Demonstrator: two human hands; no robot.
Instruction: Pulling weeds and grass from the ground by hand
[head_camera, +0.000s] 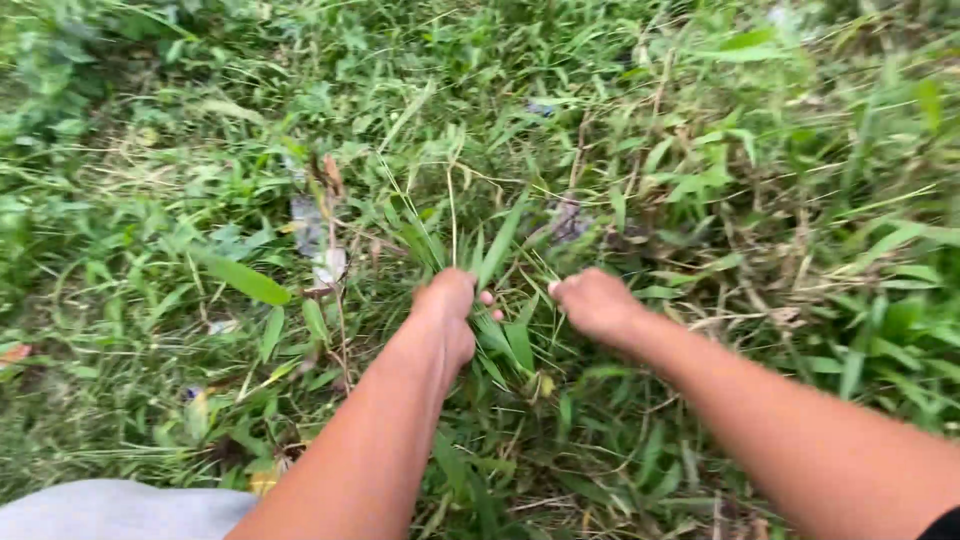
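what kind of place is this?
Outdoors, probably an overgrown field or verge. Tall green grass and weeds cover the ground, with dry stalks mixed in. The left hand grips a grass tuft; the right hand is closed beside it.

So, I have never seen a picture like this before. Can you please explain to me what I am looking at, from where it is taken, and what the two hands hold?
There is only one picture, taken by a camera worn on a person's head and looking down, so the two bare arms reaching forward belong to that person. There is no machine here. The ground is covered with green grass and weeds, mixed with some dry stems and a few dead leaves. The left hand is closed as a fist around a tuft of long grass blades, which fan out above it. The right hand is also closed, right beside the same tuft; it seems to grip blades too, but the picture is a little blurred there. At the bottom left, a grey piece of cloth shows, probably the person's clothing.
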